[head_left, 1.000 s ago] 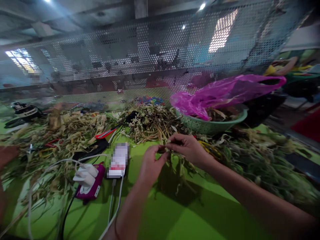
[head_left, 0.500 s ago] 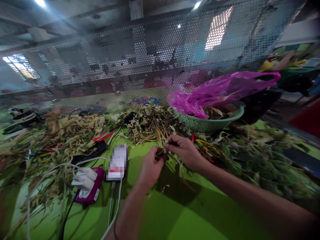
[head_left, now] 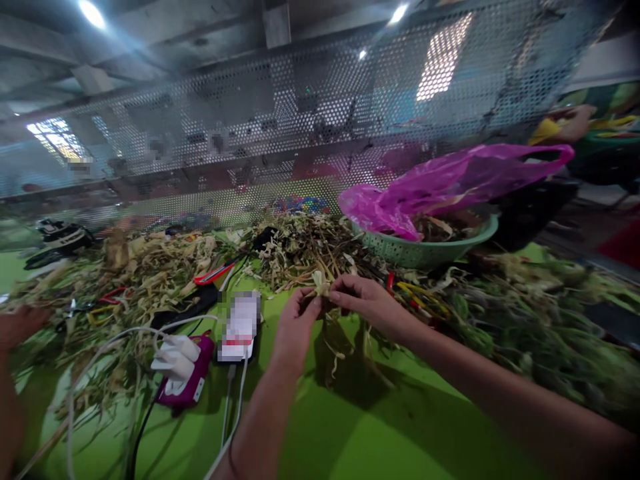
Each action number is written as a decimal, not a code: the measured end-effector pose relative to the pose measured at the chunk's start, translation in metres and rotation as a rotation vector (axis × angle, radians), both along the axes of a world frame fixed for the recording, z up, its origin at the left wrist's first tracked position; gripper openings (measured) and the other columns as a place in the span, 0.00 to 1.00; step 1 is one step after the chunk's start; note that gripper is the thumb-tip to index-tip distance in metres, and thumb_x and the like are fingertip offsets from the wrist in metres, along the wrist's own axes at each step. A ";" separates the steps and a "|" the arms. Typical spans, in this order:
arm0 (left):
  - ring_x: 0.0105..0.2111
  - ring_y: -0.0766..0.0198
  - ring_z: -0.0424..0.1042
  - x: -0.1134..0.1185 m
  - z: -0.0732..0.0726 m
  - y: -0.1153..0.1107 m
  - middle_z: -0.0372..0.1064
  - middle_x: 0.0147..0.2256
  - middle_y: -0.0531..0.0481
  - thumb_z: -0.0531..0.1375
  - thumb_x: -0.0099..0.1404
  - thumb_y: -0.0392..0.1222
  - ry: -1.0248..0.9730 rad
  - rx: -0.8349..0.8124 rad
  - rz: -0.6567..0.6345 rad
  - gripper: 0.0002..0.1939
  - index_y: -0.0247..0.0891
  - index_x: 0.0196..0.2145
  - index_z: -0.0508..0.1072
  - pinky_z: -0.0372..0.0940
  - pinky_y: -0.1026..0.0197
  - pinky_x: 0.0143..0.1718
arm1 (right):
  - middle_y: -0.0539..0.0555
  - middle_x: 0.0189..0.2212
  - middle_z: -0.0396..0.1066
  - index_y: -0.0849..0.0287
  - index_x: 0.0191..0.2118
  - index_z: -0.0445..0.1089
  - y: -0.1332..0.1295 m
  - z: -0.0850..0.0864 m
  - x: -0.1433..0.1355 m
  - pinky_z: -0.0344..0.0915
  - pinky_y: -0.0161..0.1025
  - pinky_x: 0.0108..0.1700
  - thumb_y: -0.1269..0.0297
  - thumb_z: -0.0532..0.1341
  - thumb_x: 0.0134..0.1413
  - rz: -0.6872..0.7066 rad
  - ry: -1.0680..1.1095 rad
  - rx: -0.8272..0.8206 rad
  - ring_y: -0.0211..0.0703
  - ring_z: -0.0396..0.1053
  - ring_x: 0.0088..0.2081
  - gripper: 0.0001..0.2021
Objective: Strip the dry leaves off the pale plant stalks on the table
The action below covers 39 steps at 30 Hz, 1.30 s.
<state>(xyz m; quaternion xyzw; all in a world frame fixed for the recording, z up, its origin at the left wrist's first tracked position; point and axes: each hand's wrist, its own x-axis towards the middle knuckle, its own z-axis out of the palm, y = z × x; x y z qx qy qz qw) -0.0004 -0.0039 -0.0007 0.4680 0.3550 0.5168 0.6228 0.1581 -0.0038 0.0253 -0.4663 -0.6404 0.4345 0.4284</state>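
Over the green tabletop (head_left: 400, 427), my left hand (head_left: 299, 323) and my right hand (head_left: 367, 301) meet, thumbs and fingers pinched. Between them is a dried plant piece (head_left: 320, 285) with a pale, petal-like tip pointing up. Withered stems and leaves (head_left: 334, 343) dangle below my fingers. Both hands are closed on this plant piece; the spot where the fingertips grip is partly hidden. Just beyond them lies a heap of dried plants (head_left: 295, 250) with pale flower-like tips.
A green basket (head_left: 425, 252) of dry leaves carries a pink plastic bag (head_left: 450, 177). Scissors with yellow handles (head_left: 423, 299) lie right. To the left are a phone (head_left: 240, 327), a purple power strip (head_left: 187, 373), cables, a red cutter (head_left: 213, 273) and another person's hand (head_left: 23, 327).
The pale tip now shows upright between my fingers, and more stems hang below. Another person's hand has come in at the left edge. The view has shifted slightly.
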 end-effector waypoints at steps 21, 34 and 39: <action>0.25 0.68 0.70 -0.002 0.007 -0.001 0.72 0.27 0.51 0.67 0.50 0.39 -0.333 -0.276 -0.098 0.15 0.35 0.36 0.72 0.65 0.64 0.31 | 0.50 0.28 0.71 0.59 0.31 0.72 0.000 0.009 0.010 0.62 0.33 0.34 0.61 0.65 0.48 0.160 0.213 -0.187 0.35 0.66 0.29 0.07; 0.33 0.63 0.72 -0.001 0.005 0.002 0.72 0.32 0.50 0.58 0.51 0.35 -0.361 -0.252 -0.116 0.14 0.36 0.39 0.69 0.64 0.62 0.34 | 0.50 0.30 0.71 0.59 0.36 0.71 0.000 0.008 0.010 0.63 0.34 0.35 0.63 0.66 0.45 0.137 0.178 -0.168 0.36 0.67 0.31 0.10; 0.34 0.65 0.71 -0.002 0.002 0.000 0.72 0.37 0.51 0.60 0.48 0.30 -0.373 -0.254 -0.113 0.27 0.41 0.47 0.66 0.64 0.63 0.34 | 0.50 0.26 0.70 0.59 0.31 0.69 -0.003 0.010 0.004 0.63 0.35 0.34 0.60 0.66 0.45 -0.034 0.060 0.031 0.38 0.66 0.30 0.10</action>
